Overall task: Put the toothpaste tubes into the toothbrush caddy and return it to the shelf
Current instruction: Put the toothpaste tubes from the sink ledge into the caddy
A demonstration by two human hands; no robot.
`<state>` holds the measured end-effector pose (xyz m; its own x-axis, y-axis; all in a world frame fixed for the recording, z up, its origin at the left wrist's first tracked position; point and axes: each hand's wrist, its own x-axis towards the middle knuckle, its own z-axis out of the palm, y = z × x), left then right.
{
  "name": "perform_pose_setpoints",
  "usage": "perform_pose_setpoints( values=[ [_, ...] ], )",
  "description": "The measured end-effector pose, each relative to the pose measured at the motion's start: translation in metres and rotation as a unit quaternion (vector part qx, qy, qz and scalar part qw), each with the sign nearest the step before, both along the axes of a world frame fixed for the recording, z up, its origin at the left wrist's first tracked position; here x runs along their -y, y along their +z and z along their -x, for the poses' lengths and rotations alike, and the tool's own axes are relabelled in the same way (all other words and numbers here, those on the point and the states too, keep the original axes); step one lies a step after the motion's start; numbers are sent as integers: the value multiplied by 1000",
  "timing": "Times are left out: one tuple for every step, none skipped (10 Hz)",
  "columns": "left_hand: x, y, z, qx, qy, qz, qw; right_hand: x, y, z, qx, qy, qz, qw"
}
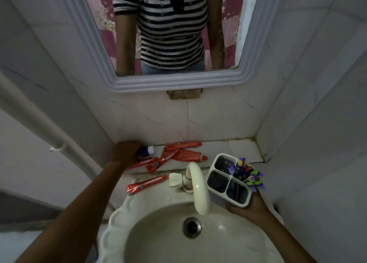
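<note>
Several red toothpaste tubes (179, 155) lie in a loose pile on the tiled shelf (238, 149) behind the sink. One more red tube (146, 184) rests on the sink's back rim. My left hand (125, 152) is at the shelf's left end, fingers closed around a white and purple tube (147, 151). My right hand (251, 207) holds the white toothbrush caddy (228, 185) from below, to the right of the tap. The caddy has four compartments; purple and green toothbrushes (252, 178) stick out of the far right one.
A cream tap (197, 187) with a curved spout arches over the white sink (170, 241) between my hands. A framed mirror (168, 80) hangs above the shelf. A white pipe (39, 123) runs down the left wall. Tiled walls close in on both sides.
</note>
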<state>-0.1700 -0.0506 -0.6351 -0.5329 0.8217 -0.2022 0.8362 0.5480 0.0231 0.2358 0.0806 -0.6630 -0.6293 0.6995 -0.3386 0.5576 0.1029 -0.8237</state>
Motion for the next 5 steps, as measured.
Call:
perform_pose_setpoints(
  values=[
    [2,8,1,28,1,-69,997,2,-8,0,-93,-34,24,995],
    [-9,34,-16,22,-22,-158,987,-1,-17,0,-103,-23,40,994],
    [-33,83,-54,54,-78,-213,972,-2,-19,0,-110,-17,14,994],
    [-60,131,-108,28,-254,-188,948,1,-16,4,-112,-19,27,993],
    [-89,149,-157,-44,-372,-67,925,0,-11,1,-125,-39,-14,991]
  ],
)
